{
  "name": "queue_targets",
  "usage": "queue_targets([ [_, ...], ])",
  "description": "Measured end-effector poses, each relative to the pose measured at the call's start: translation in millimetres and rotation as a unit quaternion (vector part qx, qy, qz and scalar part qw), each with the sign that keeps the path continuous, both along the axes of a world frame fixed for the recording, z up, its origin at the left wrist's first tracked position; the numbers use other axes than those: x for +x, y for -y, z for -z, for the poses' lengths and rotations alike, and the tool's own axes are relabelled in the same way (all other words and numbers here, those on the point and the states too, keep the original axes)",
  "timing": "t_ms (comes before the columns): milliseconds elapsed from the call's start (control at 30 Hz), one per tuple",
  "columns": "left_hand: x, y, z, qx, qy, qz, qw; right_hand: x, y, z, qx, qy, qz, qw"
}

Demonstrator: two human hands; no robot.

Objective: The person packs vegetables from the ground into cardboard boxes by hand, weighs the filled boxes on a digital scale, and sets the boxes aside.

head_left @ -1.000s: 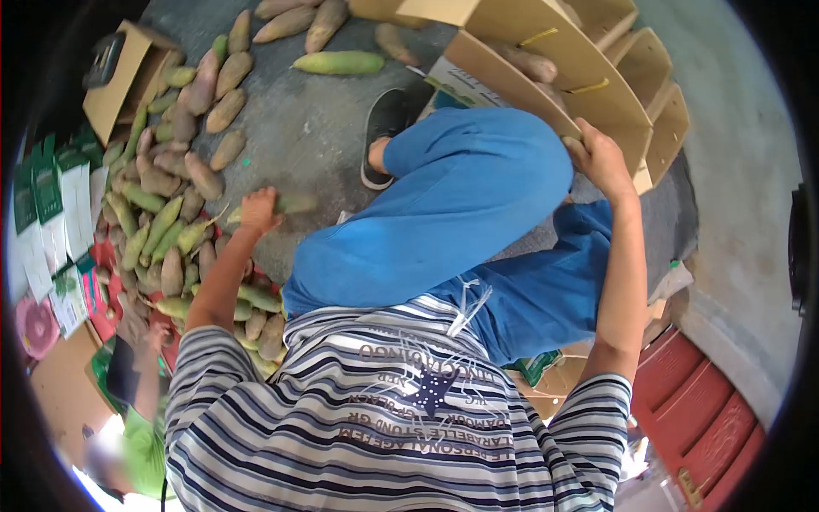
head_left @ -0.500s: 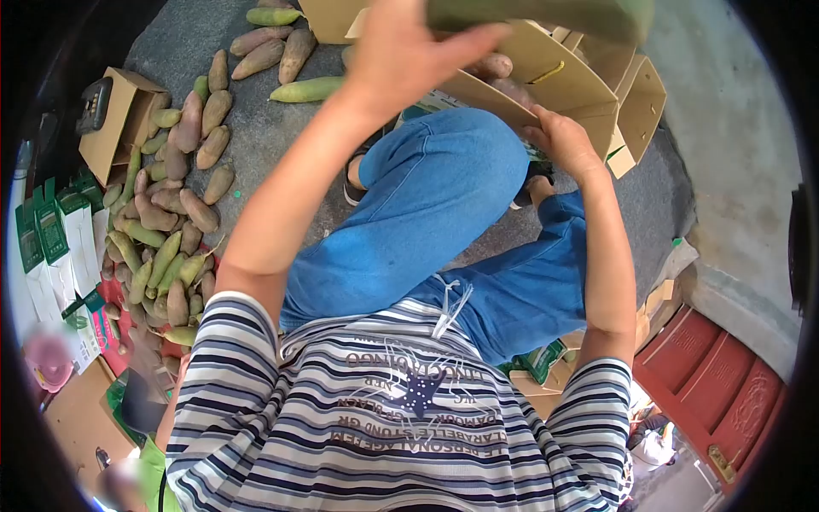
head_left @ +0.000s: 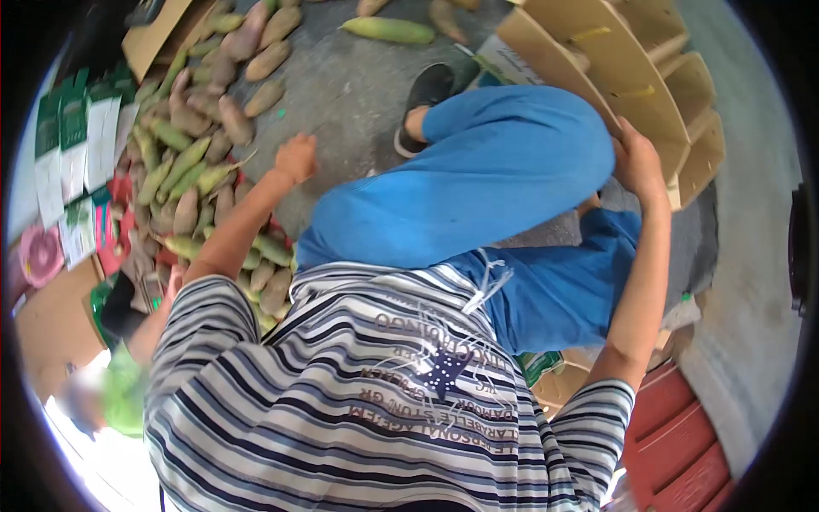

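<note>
My left hand point(head_left: 297, 159) is above the dark floor beside the pile, its fingers curled together, and nothing shows in it. My right hand point(head_left: 638, 166) grips the near edge of an open cardboard box point(head_left: 546, 53) beside my raised knee. Left of my left hand, green and brownish-pink root vegetables point(head_left: 184, 162) lie heaped, some over red material. A single green root point(head_left: 388, 31) lies on the floor beyond my left hand. The inside of the gripped box is mostly hidden by its walls.
More open cardboard compartments point(head_left: 691, 81) stand at the upper right. Green and white packages point(head_left: 75, 145) are at the left, near a pink round object point(head_left: 41, 256). Another person point(head_left: 126, 384) in green is at the lower left. A red door point(head_left: 674, 427) stands at the lower right.
My left hand has come back from over the box to near the pile, and the large green root it held there is no longer in it. My right hand stays at the box edge.
</note>
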State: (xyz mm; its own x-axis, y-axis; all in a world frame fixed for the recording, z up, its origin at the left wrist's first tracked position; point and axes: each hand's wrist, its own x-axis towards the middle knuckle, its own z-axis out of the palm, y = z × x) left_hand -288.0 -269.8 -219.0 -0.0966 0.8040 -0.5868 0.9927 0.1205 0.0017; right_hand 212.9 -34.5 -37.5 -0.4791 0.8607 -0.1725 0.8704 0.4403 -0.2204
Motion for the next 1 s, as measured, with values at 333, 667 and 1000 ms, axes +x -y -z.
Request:
queue_targets([
  [333,-150,167,43,-0.097,-0.141,-0.395,0.903,13,-9,13,-0.048,-0.012,0.025,0.998],
  [667,-125,166,38,-0.152,-0.075,-0.515,0.84,7,-6,8,-0.064,-0.049,0.041,0.996],
  [1000,-105,165,66,-0.128,-0.111,-0.602,0.78,11,-7,12,-0.074,-0.046,0.06,0.994],
])
